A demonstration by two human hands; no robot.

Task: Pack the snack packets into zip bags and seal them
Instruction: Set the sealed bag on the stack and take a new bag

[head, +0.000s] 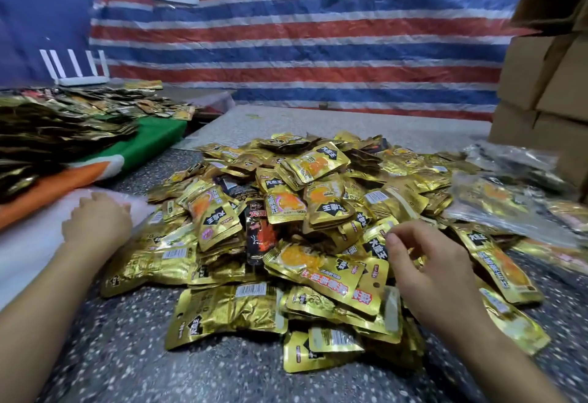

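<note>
A big heap of gold snack packets [305,212], with a few black-and-red ones among them, lies on the speckled table [127,355] in front of me. My left hand [95,221] rests on a clear zip bag [38,243] at the left, fingers curled on its edge. My right hand [426,262] hovers over the right side of the heap with thumb and fingers spread, nothing held. Filled clear zip bags [509,202] with gold packets inside lie at the right.
Cardboard boxes [547,84] are stacked at the right rear. Another mass of dark and gold packets [57,126] covers a green and orange cloth at the left. A white router [79,68] stands behind it. A striped tarp with paper signs hangs at the back.
</note>
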